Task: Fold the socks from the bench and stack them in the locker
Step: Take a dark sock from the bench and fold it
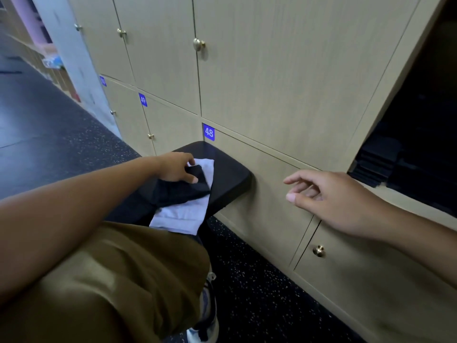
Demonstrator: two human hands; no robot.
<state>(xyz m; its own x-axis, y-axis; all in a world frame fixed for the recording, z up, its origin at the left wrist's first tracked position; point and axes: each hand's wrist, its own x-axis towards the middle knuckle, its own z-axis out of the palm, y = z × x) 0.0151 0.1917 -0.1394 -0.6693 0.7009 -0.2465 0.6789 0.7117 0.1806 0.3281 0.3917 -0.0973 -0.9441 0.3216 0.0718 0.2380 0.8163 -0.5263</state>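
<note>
black bench (pixel 230 179) by lockers, left hand (pixel 176 169) pinching dark sock (pixel 183 191), right hand (pixel 329 196) hovering, fingers loose, apart

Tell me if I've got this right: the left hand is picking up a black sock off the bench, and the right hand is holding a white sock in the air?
Not quite. In the head view the right hand holds nothing; it hangs in the air with loose fingers. The rest stands: the left hand grips a black sock on the bench.
</note>
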